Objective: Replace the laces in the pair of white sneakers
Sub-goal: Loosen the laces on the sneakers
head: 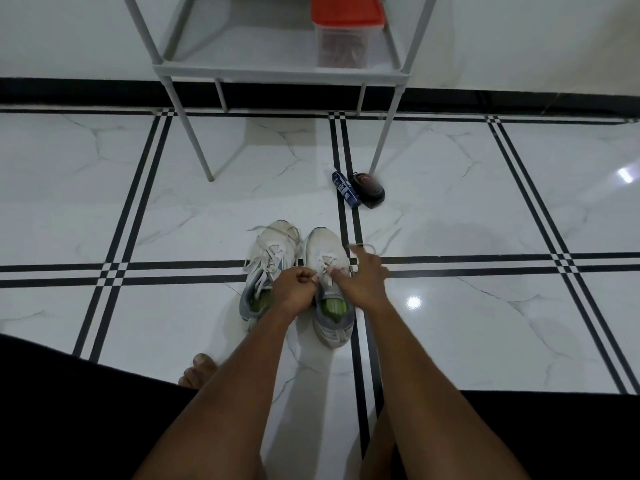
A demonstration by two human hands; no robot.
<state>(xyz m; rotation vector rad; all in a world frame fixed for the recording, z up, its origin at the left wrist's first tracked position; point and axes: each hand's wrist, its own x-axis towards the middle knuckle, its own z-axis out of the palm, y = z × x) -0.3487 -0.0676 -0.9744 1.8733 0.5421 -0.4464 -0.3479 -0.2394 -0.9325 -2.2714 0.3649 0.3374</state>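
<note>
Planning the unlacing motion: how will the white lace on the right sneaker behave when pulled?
The white lace will probably be floppy and light: its loose end drapes limply by the right hand. It may drag through the right sneaker's eyelets, so holding the shoe seems wise.

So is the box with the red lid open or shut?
Shut. The red lid sits flat on top of the clear box on the grey shelf. What is inside is too blurry to tell.

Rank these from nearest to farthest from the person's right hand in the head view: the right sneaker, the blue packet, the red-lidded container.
Measured from the right hand:
1. Right sneaker: directly under the hand, on the floor.
2. Blue packet: farther ahead on the floor, beside a dark pouch.
3. Red-lidded container: farthest, up on the grey shelf by the wall.
</note>
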